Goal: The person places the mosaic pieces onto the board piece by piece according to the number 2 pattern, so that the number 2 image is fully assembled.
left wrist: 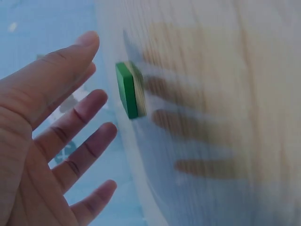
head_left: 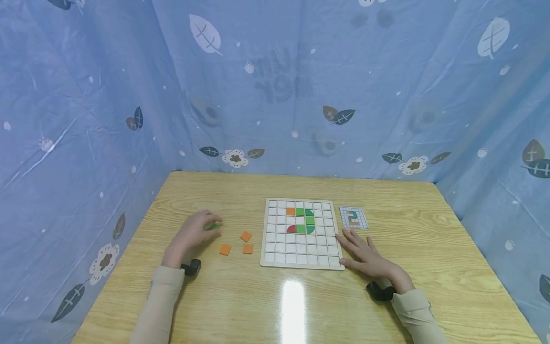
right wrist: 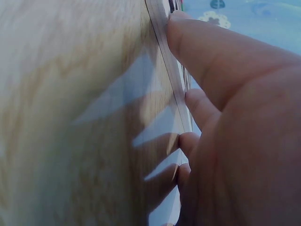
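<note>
Green tile (left wrist: 126, 89), I judged, would handle light, stiff and smooth, best pinched by opposite edges. It lay on the table (head_left: 232, 301), left of centre in the head frame, just beside my spread left fingers (left wrist: 87, 106); haze kept me from ruling out contact. My right fingers (head_left: 349, 242), also spread, touched the board (head_left: 279, 247).

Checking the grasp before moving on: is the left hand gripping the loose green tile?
No, the left wrist view shows the green tile on the table, apart from the left hand.
</note>
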Demonstrator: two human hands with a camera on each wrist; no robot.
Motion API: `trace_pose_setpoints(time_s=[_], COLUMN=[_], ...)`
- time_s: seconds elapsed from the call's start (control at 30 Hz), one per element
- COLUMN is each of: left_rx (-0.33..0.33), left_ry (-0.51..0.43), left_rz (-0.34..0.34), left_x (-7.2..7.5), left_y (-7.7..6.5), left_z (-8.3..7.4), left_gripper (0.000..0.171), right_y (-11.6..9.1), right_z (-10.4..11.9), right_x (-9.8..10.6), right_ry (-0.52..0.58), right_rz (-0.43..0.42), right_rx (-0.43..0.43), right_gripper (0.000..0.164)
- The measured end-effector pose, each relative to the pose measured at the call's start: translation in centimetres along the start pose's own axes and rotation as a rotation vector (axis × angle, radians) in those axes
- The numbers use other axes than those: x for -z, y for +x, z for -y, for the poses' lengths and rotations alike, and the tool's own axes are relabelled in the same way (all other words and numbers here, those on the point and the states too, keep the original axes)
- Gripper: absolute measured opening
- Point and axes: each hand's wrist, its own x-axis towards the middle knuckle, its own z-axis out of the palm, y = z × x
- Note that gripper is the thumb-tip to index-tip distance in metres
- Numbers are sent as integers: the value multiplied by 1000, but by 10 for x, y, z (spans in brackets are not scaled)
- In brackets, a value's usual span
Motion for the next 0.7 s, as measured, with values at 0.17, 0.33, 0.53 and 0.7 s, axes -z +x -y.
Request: trace_pose_setpoints(time_s=[0.17, 0.33, 0.53, 0.7], left_rx=[6, 20, 58, 70], left_ry=[10, 19, -8, -16], left_rz=[-12, -12, -9, 1], left_x=[2, 3, 6, 8], left_y=[-4, -9, -17, -20], left_z=[8, 15, 20, 24], left_gripper=[36, 38, 37, 39], right_y=[0, -1, 0, 0], right_z=[0, 0, 0, 0], right_x=[0, -1, 0, 1], right_ry=[1, 3, 0, -16], right_rz=[-4, 1, 7, -2], right_rx=[1, -2, -7, -4], right_gripper=[68, 67, 68, 67])
